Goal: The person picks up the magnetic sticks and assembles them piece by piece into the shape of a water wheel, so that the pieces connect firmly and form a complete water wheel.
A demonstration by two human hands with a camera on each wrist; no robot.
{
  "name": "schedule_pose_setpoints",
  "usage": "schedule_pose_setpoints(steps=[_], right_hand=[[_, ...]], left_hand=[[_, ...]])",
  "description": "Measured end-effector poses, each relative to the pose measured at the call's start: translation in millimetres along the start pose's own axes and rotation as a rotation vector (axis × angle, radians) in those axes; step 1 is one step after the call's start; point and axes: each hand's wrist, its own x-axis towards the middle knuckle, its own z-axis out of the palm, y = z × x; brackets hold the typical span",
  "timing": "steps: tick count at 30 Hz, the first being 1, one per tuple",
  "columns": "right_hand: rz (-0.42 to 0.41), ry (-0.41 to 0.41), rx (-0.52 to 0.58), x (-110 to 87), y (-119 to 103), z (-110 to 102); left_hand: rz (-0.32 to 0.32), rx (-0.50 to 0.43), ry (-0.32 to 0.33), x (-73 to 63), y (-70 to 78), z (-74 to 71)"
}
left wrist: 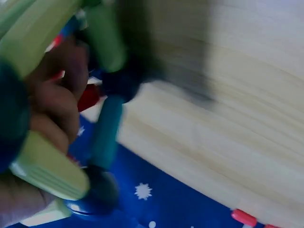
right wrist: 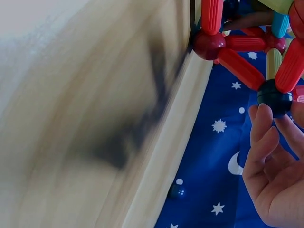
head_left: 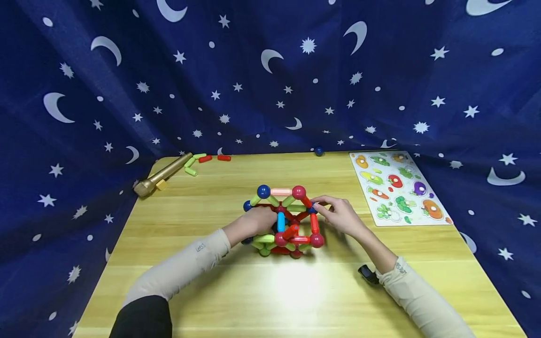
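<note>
A cage of magnetic sticks and balls [head_left: 300,240] in red, light green, blue and pink stands in the middle of the table. My left hand [head_left: 259,220] reaches into it from the left. In the left wrist view, its curled fingers [left wrist: 57,95] lie among the sticks and grip the cage beside a light-green stick [left wrist: 50,166]; what the fingertips touch is hidden. On the right side, my right hand [head_left: 340,215] pinches a dark blue ball [right wrist: 274,99] where red sticks meet. A red stick [head_left: 291,232] juts from the cage's front.
Loose light-green and red sticks [head_left: 224,158] lie at the back left beside a gold microphone [head_left: 165,174] and a small yellow block [head_left: 161,185]. A blue ball [head_left: 319,151] sits at the back edge. A vegetable picture board [head_left: 367,188] lies right; a black object [head_left: 368,274] is near my right forearm.
</note>
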Motion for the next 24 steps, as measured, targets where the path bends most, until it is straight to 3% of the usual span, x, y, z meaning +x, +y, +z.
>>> schedule_pose_setpoints(steps=[3,8,11,16,22,24], right_hand=[[-0.004,0.01,-0.004,-0.8,0.5,0.7],[-0.015,0.012,-0.01,-1.2,0.2,0.0],[-0.018,0.01,-0.008,-1.6,-0.7,-0.6],[-0.005,-0.002,-0.001,-3.5,0.4,0.1],[0.0,-0.002,0.007,-5.3,2.3,2.1],[-0.005,0.002,0.008,-5.0,2.2,1.3]], left_hand=[[0.027,0.054,0.107,2.7,-4.1,6.3],[0.148,0.135,0.245,0.3,-10.4,10.9],[0.19,0.171,0.258,-0.5,-12.7,10.1],[0.199,0.167,0.238,1.3,-13.1,11.4],[0.243,0.177,0.301,2.9,-12.9,15.5],[0.256,0.156,0.285,2.6,-13.5,11.7]])
